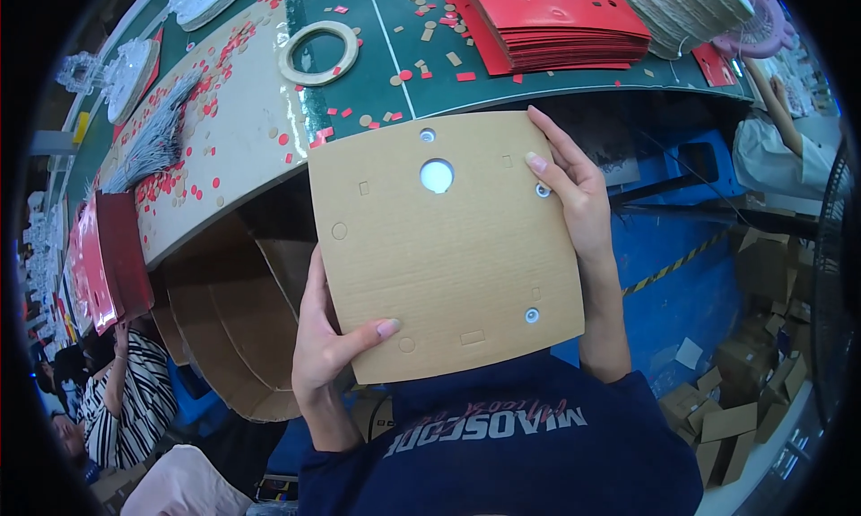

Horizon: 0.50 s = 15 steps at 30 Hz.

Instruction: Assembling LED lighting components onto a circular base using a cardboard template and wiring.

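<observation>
Between my two hands is a square brown cardboard sheet [439,256], held up in front of my chest. One large round hole near its top is open, and several smaller round holes also show through. Other small circles and rectangles are only outlined in the board. My left hand [327,337] grips the lower left edge, thumb lying on the face. At the upper right edge my right hand [574,184] holds on, its thumb pressed on the face beside a small hole. The fingers behind the sheet are partly hidden.
A green table [395,41] carries a tape roll [287,54], scattered punched bits, a stack of red sheets [565,50] and a bundle of grey wires [157,144]. An open cardboard box [229,310] stands below it. Cartons [726,426] lie at right; people sit nearby.
</observation>
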Tool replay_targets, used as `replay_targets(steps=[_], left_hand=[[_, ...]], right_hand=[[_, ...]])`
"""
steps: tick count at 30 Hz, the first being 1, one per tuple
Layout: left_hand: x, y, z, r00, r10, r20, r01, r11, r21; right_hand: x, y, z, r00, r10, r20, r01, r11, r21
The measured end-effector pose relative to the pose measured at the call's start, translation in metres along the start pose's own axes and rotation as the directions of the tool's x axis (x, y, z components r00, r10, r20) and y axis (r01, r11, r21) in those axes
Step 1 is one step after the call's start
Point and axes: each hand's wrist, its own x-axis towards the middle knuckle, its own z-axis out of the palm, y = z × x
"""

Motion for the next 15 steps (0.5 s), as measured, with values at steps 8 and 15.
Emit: replay_targets(steps=[8, 15], left_hand=[[0.0, 0.0, 0.0, 1.0, 0.016, -0.008, -0.016, 1.0, -0.016], [-0.001, 0.003, 0.001, 1.0, 0.013, -0.008, -0.012, 0.999, 0.035]], right_hand=[[-0.002, -0.011, -0.008, 0.984, -0.172, 0.034, 0.169, 0.879, -0.446], [-0.037, -0.04, 0.013, 0.851, -0.201, 0.484, 0.524, 0.325, -0.787]])
